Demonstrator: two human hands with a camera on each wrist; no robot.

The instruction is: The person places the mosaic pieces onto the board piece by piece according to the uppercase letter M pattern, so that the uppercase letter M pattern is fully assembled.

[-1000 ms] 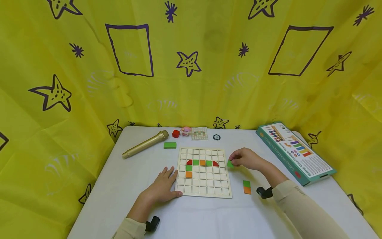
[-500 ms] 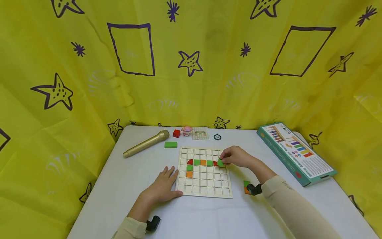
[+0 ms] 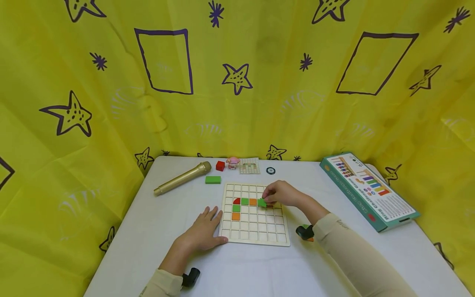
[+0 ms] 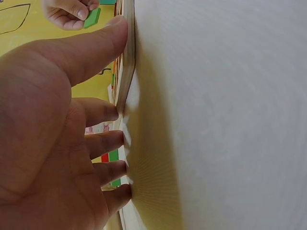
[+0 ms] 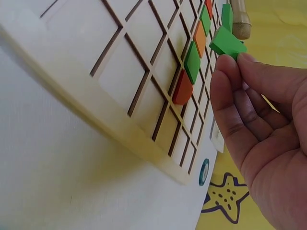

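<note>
A wooden grid board (image 3: 256, 238) lies flat on the table. My left hand (image 3: 202, 232) rests at its left edge, fingers straight, thumb touching the front left corner. My right hand (image 3: 285, 194) pinches a green square tile (image 5: 228, 42) between thumb and fingertips, above the board and over its row of tiles. That row has a red rounded tile (image 3: 236, 201) at the left, a green tile (image 5: 193, 62), an orange tile (image 5: 200, 39) and another red rounded tile (image 5: 183, 89). Below the left end sit a green tile (image 3: 236, 208) and an orange tile (image 3: 236, 216).
Behind the board are a gold microphone (image 3: 182, 179), green block (image 3: 213, 180), red cube (image 3: 220, 166), pink figurine (image 3: 233, 162), pattern card (image 3: 250, 166) and round chip (image 3: 270, 170). A game box (image 3: 369, 192) lies at right. The right wrist camera (image 3: 305, 233) partly covers loose tiles (image 3: 310, 239).
My right hand has carried the green tile leftward from beside the board's right edge to over the tile row. My left hand stays at the board's edge.
</note>
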